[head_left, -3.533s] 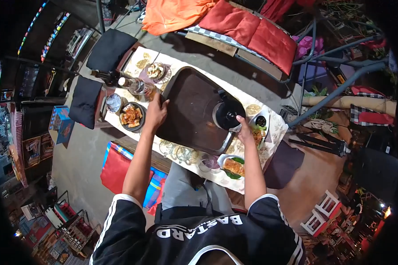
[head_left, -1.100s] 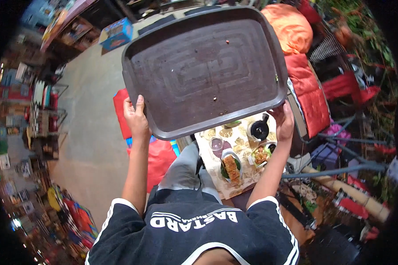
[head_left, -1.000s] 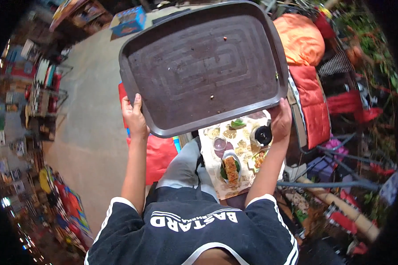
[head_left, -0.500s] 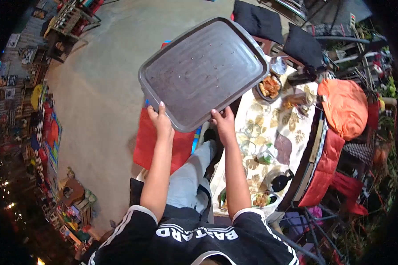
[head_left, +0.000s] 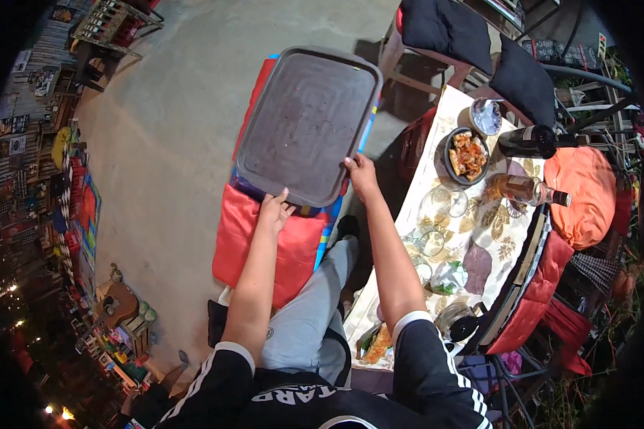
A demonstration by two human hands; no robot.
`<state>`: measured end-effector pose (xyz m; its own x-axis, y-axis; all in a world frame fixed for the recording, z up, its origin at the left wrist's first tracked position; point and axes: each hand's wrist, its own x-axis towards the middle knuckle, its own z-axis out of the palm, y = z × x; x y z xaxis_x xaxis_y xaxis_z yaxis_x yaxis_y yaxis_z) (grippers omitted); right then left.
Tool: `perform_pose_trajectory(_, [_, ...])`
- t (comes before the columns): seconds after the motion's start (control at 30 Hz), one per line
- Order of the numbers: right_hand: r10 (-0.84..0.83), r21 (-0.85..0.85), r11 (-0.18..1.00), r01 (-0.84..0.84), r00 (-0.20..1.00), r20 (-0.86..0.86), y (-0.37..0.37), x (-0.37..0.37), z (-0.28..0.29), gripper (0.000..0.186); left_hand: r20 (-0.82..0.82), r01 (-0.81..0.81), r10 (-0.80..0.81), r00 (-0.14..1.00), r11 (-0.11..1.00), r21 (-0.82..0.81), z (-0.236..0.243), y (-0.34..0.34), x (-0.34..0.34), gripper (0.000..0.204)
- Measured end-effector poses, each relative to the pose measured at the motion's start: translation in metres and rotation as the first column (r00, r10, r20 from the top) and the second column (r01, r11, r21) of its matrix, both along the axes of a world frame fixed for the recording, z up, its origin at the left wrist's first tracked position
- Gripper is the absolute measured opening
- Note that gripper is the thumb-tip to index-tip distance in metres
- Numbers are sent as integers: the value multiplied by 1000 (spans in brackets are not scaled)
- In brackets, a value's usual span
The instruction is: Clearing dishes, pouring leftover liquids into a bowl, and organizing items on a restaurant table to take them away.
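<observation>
A large grey-brown plastic tray (head_left: 308, 125) with small specks on it rests on, or just above, a bench covered with red and blue striped cushions (head_left: 268, 250). My left hand (head_left: 273, 214) grips the tray's near edge, fingers partly hidden at the rim. My right hand (head_left: 361, 175) holds its lower right side. To the right, the cloth-covered table (head_left: 429, 179) carries a dark bowl of food (head_left: 467, 154), a dark bottle (head_left: 526, 141), an amber bottle (head_left: 515, 189), a tub of ice (head_left: 485, 116), glasses and a black-lidded jug (head_left: 458, 322).
Black seat cushions (head_left: 522, 79) top stools beyond the table. A bench with orange and red cushions (head_left: 579, 193) runs along the table's right, beside metal tubing. Concrete floor (head_left: 157, 143) spreads leftward, with chairs (head_left: 114, 25) at the back and a guitar (head_left: 118, 304) near crates at lower left.
I lifted the tray off the table, held it up and turned leftward. It has since come down onto or close over the red-and-blue bench cushions, still in both hands.
</observation>
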<state>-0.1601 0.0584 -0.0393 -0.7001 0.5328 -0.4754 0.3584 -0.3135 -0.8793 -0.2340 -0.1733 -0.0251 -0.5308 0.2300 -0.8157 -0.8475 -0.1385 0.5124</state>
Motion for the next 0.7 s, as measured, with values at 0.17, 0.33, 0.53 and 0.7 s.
perform_pose_trajectory(0.17, [67,194,977,-87,992,111,12,-15,-47,24,46,35,-33,998,998,-43,-22,5,2,40])
perform_pose_trajectory(0.33, [131,217,963,-159,982,135,27,-20,-78,26,101,132,-113,988,970,-206,-29,21,4,41])
perform_pose_trajectory(0.53, [175,388,886,-256,957,232,25,-12,-44,33,24,339,-366,930,830,-442,-29,9,5,21])
perform_pose_trajectory(0.7, [270,425,824,-375,919,287,35,28,-6,34,-33,472,-589,807,677,-564,-12,17,18,14])
